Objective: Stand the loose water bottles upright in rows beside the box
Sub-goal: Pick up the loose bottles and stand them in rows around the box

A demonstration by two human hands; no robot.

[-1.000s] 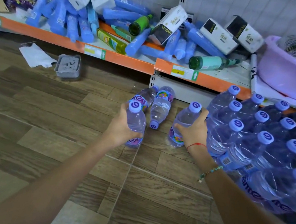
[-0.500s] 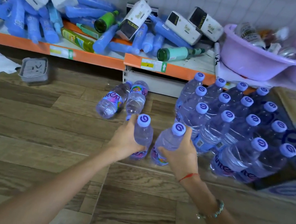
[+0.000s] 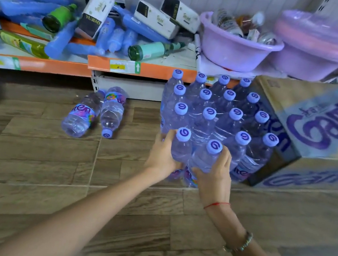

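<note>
Left hand (image 3: 162,155) grip wrapped round one upright bottle (image 3: 181,149), right hand (image 3: 214,175) grip round another (image 3: 207,159), both at the block of standing bottles (image 3: 219,113) beside the box (image 3: 317,133); two loose bottles (image 3: 95,111) lie left of it.

Your wood-plank floor (image 3: 25,160) carries a block of upright water bottles (image 3: 209,116) pressed against the cardboard box (image 3: 317,138). Two loose bottles (image 3: 97,112) lie on their sides just left of them, below the shelf (image 3: 142,69).
</note>
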